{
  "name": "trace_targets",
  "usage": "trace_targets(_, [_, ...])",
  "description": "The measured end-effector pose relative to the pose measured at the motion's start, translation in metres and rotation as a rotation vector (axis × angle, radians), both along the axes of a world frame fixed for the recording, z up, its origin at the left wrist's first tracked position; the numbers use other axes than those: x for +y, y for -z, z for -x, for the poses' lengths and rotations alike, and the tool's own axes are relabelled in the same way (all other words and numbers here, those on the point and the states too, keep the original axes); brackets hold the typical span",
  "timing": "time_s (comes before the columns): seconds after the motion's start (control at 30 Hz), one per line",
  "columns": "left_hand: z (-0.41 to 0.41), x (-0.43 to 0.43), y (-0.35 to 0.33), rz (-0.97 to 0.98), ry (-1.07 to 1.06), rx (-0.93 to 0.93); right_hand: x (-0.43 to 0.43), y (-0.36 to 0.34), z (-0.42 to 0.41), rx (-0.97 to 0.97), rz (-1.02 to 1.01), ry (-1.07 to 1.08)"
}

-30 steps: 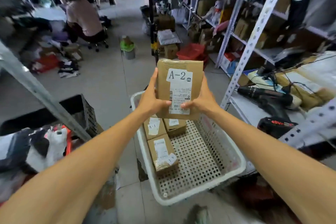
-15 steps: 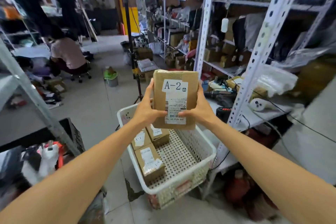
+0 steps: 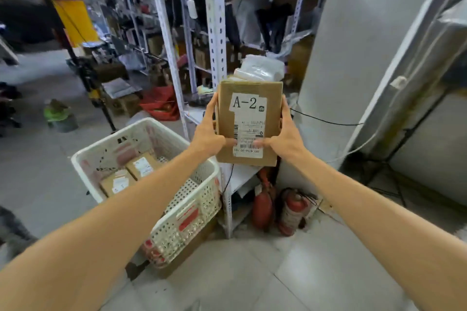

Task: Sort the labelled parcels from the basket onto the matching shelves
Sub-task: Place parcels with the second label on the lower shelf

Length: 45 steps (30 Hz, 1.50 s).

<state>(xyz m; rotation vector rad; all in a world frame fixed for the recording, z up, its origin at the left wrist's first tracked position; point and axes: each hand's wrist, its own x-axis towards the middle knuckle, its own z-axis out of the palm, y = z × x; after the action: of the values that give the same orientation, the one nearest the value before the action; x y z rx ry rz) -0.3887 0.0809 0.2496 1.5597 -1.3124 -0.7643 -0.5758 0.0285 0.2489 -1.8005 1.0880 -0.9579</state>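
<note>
- The A-2 parcel (image 3: 249,121) hangs upright in mid-air, now off to the right of the basket (image 3: 192,209), facing the shelving (image 3: 214,33).
- The left hand (image 3: 209,131) and right hand (image 3: 288,134) clasp its sides, fingers curled round its edges.
- The carry to a shelf has likely begun.

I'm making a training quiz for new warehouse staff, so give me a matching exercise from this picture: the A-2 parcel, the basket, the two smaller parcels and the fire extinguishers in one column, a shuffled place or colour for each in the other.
Column one:
1. A-2 parcel
2. basket
3. two smaller parcels
4. fire extinguishers

Column two:
a. red, standing at the foot of the white rack
b. held upright between the left hand and the right hand
c. white, with perforated walls
d. lying inside the basket

Pairs: 1-b, 2-c, 3-d, 4-a.
</note>
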Motion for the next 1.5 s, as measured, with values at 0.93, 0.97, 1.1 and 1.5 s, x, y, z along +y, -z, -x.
trace_targets(0.93, [0.484, -0.26, 0.001, 0.007, 1.284, 0.092, -0.047, -0.003, 0.401, 0.027, -0.019, 1.272])
trace_targets(0.97, [0.493, -0.266, 0.004, 0.004, 1.312, 0.089, -0.051, 0.0, 0.408, 0.014, -0.027, 1.292])
trace_targets(1.1, [0.536, -0.291, 0.016, -0.034, 1.407, 0.09, -0.068, 0.012, 0.437, -0.008, -0.056, 1.374])
trace_targets(1.5, [0.709, -0.38, 0.039, -0.108, 1.381, -0.027, -0.159, 0.049, 0.608, 0.02, -0.18, 1.433])
